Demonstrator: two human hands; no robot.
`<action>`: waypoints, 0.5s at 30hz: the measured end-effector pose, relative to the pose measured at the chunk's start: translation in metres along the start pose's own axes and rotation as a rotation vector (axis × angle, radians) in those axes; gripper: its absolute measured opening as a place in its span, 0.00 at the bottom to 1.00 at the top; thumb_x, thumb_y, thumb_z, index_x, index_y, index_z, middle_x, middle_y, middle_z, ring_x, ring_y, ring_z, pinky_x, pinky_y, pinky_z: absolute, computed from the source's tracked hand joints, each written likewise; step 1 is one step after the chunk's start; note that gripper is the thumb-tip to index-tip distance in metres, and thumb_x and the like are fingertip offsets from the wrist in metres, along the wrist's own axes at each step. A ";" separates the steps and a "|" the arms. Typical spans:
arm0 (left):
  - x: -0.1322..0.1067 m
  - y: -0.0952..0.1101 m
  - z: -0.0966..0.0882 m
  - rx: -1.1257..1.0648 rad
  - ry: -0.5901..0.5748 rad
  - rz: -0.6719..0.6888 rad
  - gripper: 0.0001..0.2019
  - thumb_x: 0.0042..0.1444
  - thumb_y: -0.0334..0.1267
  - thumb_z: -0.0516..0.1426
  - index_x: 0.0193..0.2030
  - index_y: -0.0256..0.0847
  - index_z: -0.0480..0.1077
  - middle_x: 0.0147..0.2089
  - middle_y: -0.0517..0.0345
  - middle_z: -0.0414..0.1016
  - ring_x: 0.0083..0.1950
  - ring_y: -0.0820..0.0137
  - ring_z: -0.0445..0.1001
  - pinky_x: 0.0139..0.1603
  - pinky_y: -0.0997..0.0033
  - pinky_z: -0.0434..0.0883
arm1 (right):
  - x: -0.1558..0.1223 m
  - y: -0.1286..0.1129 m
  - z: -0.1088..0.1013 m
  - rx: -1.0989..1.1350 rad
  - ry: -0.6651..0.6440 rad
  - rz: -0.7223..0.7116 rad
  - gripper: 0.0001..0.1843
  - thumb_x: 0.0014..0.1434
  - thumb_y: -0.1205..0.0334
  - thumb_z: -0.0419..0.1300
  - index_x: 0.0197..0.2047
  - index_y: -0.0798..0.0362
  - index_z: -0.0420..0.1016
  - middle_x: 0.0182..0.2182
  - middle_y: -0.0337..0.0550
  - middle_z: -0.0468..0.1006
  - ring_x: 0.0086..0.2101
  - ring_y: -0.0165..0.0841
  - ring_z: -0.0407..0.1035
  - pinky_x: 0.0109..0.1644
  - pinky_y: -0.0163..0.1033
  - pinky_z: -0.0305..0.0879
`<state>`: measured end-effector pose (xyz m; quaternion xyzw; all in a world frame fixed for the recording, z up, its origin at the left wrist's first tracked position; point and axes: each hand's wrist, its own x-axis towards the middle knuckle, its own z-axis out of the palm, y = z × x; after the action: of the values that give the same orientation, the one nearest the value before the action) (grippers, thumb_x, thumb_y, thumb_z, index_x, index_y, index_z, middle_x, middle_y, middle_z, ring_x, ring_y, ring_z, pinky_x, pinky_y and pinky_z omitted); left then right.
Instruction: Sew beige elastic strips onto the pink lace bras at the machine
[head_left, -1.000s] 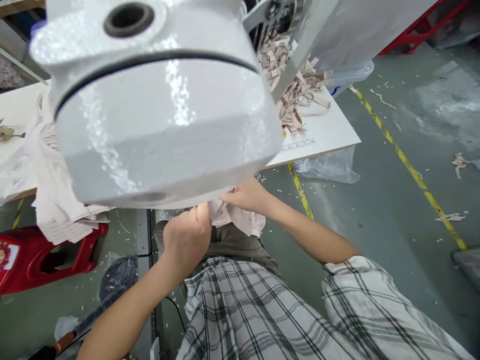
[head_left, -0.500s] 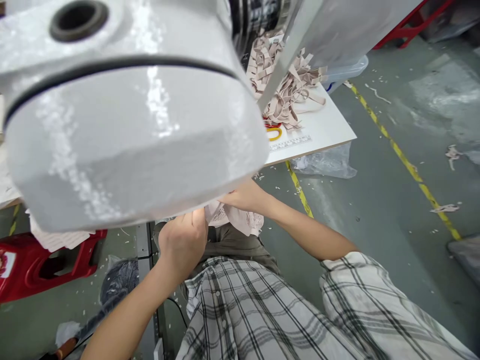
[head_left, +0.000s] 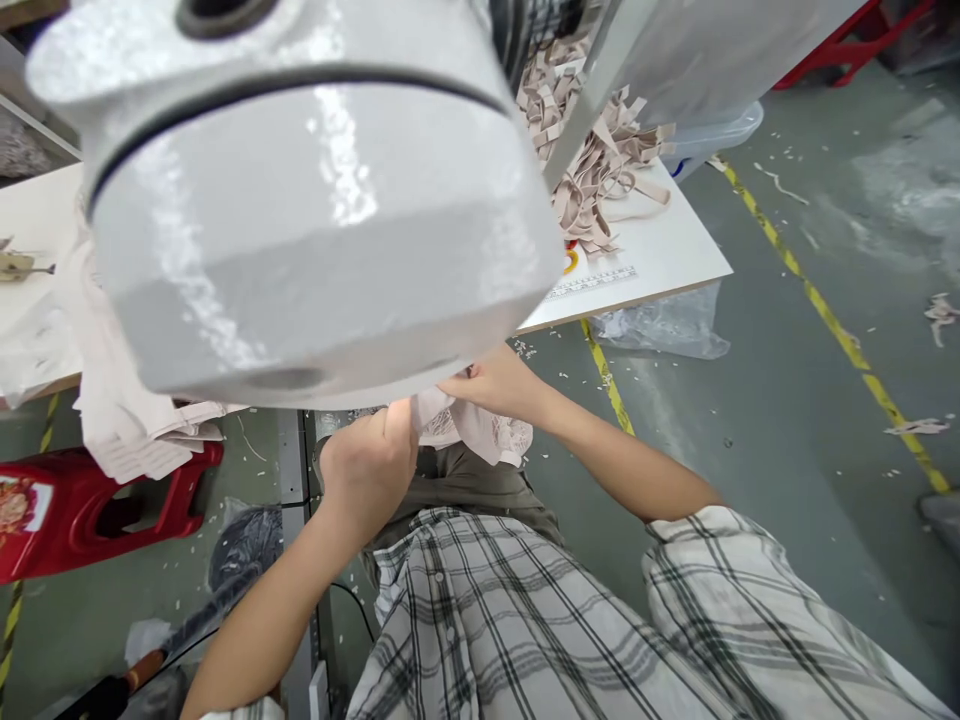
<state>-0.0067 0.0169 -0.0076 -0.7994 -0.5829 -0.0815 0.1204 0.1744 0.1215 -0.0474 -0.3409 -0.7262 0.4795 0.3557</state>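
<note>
A pale pink fabric piece with lace (head_left: pixel 487 432) hangs between my two hands, just under the front of a large grey-white machine head (head_left: pixel 337 240). My left hand (head_left: pixel 367 465) is closed on its left edge, thumb on top. Gripping the upper right part of the cloth is my right hand (head_left: pixel 504 385), whose fingertips are partly hidden by the machine. The machine also covers whatever lies directly beneath it. Below the cloth are the grey trousers on my lap.
At right, a white tabletop (head_left: pixel 660 235) bears a heap of beige strips (head_left: pixel 600 170), a clear ruler (head_left: pixel 596 282) and a yellow-red handle (head_left: pixel 571 260). More pale cloth (head_left: pixel 124 400) hangs at left above a red stool (head_left: pixel 67 520). A translucent bin (head_left: pixel 716 135) stands behind the table.
The view has shifted, so the machine sits higher and more of the left table and hanging cloth shows. Both hands keep hold of the lace fabric, nearly in the same place.
</note>
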 end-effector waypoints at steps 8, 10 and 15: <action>-0.010 -0.006 0.006 -0.111 -0.096 -0.130 0.16 0.68 0.36 0.49 0.52 0.41 0.76 0.21 0.59 0.73 0.23 0.69 0.69 0.24 0.67 0.48 | 0.000 -0.004 -0.001 0.005 -0.020 0.017 0.04 0.60 0.65 0.59 0.37 0.53 0.76 0.34 0.41 0.72 0.34 0.31 0.65 0.35 0.34 0.63; -0.014 -0.008 0.006 -0.202 -0.104 -0.190 0.16 0.68 0.37 0.49 0.54 0.43 0.76 0.26 0.59 0.77 0.25 0.69 0.72 0.25 0.68 0.52 | -0.001 -0.004 0.002 0.014 -0.018 0.035 0.05 0.60 0.65 0.60 0.39 0.53 0.77 0.33 0.40 0.71 0.31 0.29 0.62 0.35 0.35 0.63; -0.020 -0.015 0.004 -0.584 -0.031 -0.474 0.16 0.69 0.46 0.52 0.54 0.42 0.73 0.40 0.54 0.81 0.37 0.68 0.77 0.36 0.73 0.67 | -0.015 0.014 0.003 0.017 0.051 0.047 0.18 0.63 0.55 0.63 0.55 0.49 0.74 0.43 0.42 0.74 0.27 0.26 0.60 0.34 0.36 0.62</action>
<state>-0.0269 0.0045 -0.0155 -0.6442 -0.7056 -0.2577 -0.1440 0.1823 0.1116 -0.0638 -0.3669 -0.7047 0.4849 0.3657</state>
